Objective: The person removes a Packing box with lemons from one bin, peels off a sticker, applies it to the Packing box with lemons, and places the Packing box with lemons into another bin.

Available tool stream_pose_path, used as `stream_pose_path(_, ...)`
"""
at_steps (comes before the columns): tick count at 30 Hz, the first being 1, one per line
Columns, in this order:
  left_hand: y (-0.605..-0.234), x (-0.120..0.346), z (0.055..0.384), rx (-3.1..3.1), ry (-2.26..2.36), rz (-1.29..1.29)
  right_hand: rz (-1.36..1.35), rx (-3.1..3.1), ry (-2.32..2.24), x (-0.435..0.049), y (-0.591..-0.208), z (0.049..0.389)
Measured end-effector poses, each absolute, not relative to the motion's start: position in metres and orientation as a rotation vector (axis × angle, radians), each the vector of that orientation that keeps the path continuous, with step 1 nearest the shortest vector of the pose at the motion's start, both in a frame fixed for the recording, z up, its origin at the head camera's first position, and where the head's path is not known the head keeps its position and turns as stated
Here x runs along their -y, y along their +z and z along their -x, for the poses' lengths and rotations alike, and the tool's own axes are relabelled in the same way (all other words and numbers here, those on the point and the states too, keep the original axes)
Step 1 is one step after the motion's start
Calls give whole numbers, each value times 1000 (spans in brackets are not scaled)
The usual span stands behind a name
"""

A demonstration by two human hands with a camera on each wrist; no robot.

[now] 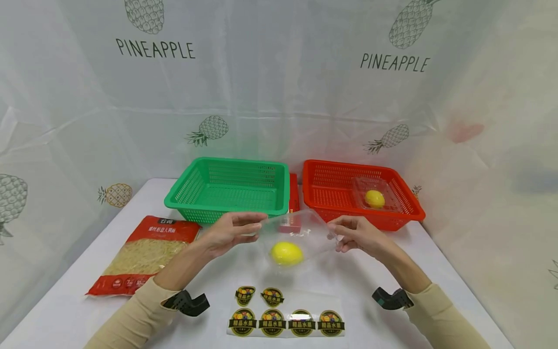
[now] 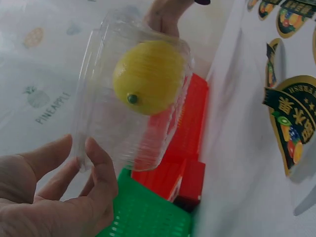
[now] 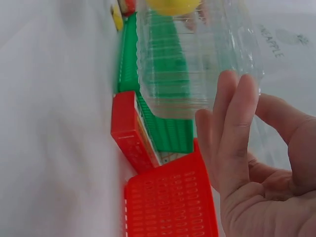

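Above the table, a clear plastic clamshell box [image 1: 307, 235] is held up between both hands, tilted, with one yellow lemon [image 1: 286, 253] inside. My left hand [image 1: 233, 231] pinches the box's left edge; in the left wrist view its thumb and fingers meet at the rim. On the opposite side, my right hand [image 1: 359, 233] grips the rim, thumb on one face and fingers [image 3: 239, 116] on the other. The lid appears closed over the lemon, whose dark green tip faces the left wrist camera. Below lies a sheet of round fruit stickers [image 1: 305, 296], several still in place.
Behind stand a green basket [image 1: 172, 195] and a red basket [image 1: 416, 213] holding another clear box [image 1: 392, 194] with a lemon [image 1: 375, 198]. Between the baskets lies a red carton [image 1: 294, 194]. A red-and-clear pasta bag [image 1: 148, 252] rests at the left, beside my left forearm.
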State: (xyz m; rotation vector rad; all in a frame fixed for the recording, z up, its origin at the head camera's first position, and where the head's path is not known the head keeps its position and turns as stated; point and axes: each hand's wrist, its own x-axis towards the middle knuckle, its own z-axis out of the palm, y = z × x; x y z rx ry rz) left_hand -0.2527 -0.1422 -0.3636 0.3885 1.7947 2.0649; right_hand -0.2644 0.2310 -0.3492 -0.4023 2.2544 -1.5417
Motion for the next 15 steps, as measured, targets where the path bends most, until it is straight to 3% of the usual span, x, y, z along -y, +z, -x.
stream_pose_path(15, -383, 144, 261, -1812, 2134, -247, 478, -2062, -1475, -221, -368, 259)
